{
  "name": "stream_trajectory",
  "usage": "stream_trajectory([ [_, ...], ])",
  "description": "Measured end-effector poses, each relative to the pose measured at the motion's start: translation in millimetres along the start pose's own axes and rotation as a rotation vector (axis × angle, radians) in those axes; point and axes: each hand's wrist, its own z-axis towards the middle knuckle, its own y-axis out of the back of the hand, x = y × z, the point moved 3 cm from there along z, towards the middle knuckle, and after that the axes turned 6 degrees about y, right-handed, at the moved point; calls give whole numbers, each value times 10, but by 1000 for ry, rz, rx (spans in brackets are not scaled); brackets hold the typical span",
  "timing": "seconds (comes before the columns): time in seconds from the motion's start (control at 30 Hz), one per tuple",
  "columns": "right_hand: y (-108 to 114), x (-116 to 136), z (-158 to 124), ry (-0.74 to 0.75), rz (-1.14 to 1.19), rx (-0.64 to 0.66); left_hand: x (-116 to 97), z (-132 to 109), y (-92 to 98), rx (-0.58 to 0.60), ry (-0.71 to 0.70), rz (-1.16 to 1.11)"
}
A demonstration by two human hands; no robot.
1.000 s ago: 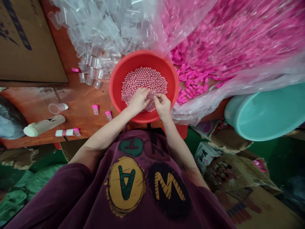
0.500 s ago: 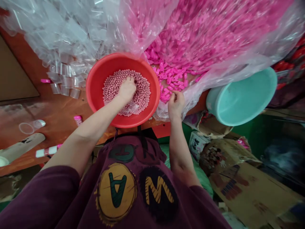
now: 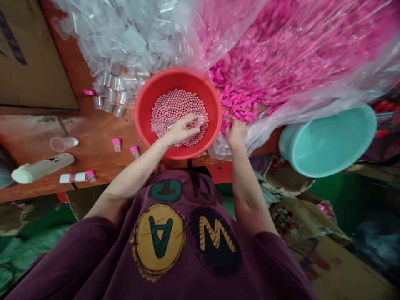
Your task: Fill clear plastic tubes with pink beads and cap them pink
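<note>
Inside a red basin (image 3: 142, 112) lies a heap of small pink beads (image 3: 178, 102). My left hand (image 3: 181, 130) is over the beads, its thumb and fingers around a small clear cup (image 3: 200, 121) that seems to have beads in it. Another clear plastic piece (image 3: 160, 126) rests on the beads near the wrist. To the right of the basin, my right hand (image 3: 236, 133) is at the near edge of a pile of small pink plastic pieces (image 3: 240, 104). Its fingers are curled, and what they may hold is hidden.
Many clear cups (image 3: 112, 93) spread at the back left. Small bead-filled containers with pink lids (image 3: 117, 144) stand on the orange-brown table (image 3: 100, 125), near a bottle (image 3: 46, 167). A turquoise basin (image 3: 331, 141) sits at right; cardboard boxes (image 3: 343, 266) are below.
My left hand has turned from digging in the beads to holding a clear cup above them. My right hand's fingers have moved against the pink pieces. The view has shifted left.
</note>
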Motion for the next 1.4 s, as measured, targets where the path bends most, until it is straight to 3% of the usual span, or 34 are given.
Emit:
stream_trajectory([
  [0.1,8,-40,49,-39,79,-33,-215,-230,54,63,5,-265],
  [0.2,88,-70,101,-78,235,-159,-398,-399,103,91,46,-442],
  [0.3,268,65,56,-108,494,-263,-495,-507,137,120,122,-573],
  [0.37,451,360,-41,3,729,-234,-508,-547,136,121,180,-649],
  [0.43,685,798,-188,213,899,-143,-498,-568,119,76,221,-734],
  [0.57,1100,1592,-488,479,940,-49,-508,-597,53,-43,195,-930],
  [0.67,1197,1835,-592,528,902,-71,-558,-631,-1,-47,165,-980],
  [0.97,1184,1859,-737,634,743,-225,-640,-694,-162,-156,116,-915],
  [1.2,1260,1846,-890,746,573,-202,-666,-757,-110,-213,11,-580],
  [1.4,1271,1806,-879,725,627,-101,-549,-789,-58,18,30,-640],
])
